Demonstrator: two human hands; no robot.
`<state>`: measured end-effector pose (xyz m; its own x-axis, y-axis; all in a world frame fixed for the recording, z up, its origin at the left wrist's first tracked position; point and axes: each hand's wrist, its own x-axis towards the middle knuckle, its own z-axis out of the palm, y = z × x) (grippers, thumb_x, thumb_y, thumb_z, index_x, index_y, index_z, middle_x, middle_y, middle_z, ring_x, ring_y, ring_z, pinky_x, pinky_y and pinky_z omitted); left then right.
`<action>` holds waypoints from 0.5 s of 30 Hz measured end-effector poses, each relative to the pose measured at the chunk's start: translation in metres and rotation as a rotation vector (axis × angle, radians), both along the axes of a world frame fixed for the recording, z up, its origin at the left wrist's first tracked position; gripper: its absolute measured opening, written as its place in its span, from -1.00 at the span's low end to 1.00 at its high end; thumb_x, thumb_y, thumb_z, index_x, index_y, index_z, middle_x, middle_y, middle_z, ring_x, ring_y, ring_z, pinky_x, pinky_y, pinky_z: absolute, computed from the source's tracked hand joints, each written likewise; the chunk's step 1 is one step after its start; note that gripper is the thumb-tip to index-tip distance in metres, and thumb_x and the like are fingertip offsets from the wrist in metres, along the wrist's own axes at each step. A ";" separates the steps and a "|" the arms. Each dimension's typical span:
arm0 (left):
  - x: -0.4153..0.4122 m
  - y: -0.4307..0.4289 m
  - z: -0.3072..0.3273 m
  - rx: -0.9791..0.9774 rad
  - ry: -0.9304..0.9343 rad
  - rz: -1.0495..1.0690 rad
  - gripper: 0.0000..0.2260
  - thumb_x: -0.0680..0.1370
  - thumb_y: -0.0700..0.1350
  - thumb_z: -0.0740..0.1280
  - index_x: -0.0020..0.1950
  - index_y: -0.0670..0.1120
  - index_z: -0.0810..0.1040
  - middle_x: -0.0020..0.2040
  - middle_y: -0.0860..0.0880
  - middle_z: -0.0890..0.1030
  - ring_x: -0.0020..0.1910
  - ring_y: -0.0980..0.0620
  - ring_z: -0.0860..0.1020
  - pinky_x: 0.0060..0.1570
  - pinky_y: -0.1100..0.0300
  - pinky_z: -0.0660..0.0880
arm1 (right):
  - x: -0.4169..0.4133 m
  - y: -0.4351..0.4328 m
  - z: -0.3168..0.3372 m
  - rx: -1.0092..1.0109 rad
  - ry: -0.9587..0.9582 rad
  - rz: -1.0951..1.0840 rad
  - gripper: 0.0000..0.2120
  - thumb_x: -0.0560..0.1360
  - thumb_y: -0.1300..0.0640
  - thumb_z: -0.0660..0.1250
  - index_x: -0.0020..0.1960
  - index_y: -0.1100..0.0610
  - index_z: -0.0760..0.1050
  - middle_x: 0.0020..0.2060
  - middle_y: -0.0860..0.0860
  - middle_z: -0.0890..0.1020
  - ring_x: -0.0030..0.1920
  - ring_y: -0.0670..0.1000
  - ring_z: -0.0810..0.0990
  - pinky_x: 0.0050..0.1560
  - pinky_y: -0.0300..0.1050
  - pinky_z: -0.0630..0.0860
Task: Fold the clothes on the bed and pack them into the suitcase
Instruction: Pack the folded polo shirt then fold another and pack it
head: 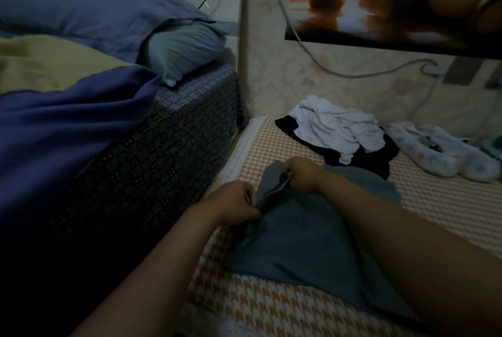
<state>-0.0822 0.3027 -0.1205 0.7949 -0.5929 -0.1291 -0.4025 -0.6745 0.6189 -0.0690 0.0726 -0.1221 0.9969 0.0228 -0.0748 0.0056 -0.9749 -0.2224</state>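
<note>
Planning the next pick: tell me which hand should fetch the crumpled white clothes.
Probably the right hand: it pinches the blue garment on the side nearer the white clothes. The left hand, by the mattress, would have to cross over it.

2 bare forearms (pixel 163 255), L hand (pixel 236 205), R hand (pixel 304 173)
</note>
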 end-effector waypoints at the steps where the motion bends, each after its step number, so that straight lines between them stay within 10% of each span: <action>1: -0.006 -0.003 0.001 0.030 0.082 -0.068 -0.81 0.42 0.04 0.49 -0.11 -0.04 0.59 -0.15 0.02 0.65 -0.17 0.07 0.60 -0.13 0.16 0.59 | -0.003 -0.004 -0.003 -0.110 0.058 -0.031 -0.85 0.57 0.17 0.25 -0.06 0.16 0.59 -0.03 0.10 0.60 -0.01 0.07 0.53 0.05 -0.11 0.44; 6: -0.021 -0.012 0.003 -0.089 0.512 -0.115 -0.72 0.62 -0.08 0.27 0.14 -0.29 0.57 -0.02 -0.17 0.68 -0.19 -0.06 0.66 -0.14 0.12 0.63 | -0.016 0.009 0.000 -0.461 0.220 0.062 -0.60 0.56 0.00 0.29 0.37 0.05 0.45 0.30 0.07 0.49 0.26 0.11 0.45 0.28 -0.06 0.37; 11: -0.011 -0.010 -0.003 0.072 -0.049 0.000 -0.90 0.46 -0.03 0.45 -0.10 0.00 0.57 -0.16 0.09 0.59 -0.20 0.15 0.55 -0.36 0.38 0.37 | -0.007 0.031 -0.016 -0.291 -0.106 0.263 -0.55 0.44 0.23 0.39 0.31 0.03 0.47 0.27 0.07 0.42 0.18 0.13 0.48 0.13 -0.03 0.47; 15: -0.015 -0.015 -0.010 0.160 0.002 -0.005 -0.77 0.42 0.00 0.49 -0.12 0.02 0.44 -0.09 -0.04 0.59 -0.20 0.10 0.47 -0.34 0.27 0.34 | 0.000 0.040 -0.027 -0.435 0.032 0.429 -0.35 0.47 0.15 0.40 0.49 -0.07 0.24 0.42 0.03 0.31 0.29 0.12 0.41 0.18 -0.03 0.44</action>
<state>-0.0971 0.2879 -0.1308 0.7919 -0.5682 -0.2238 -0.4049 -0.7628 0.5042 -0.0686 0.1121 -0.1495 0.9027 0.3824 -0.1971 0.4177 -0.8886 0.1894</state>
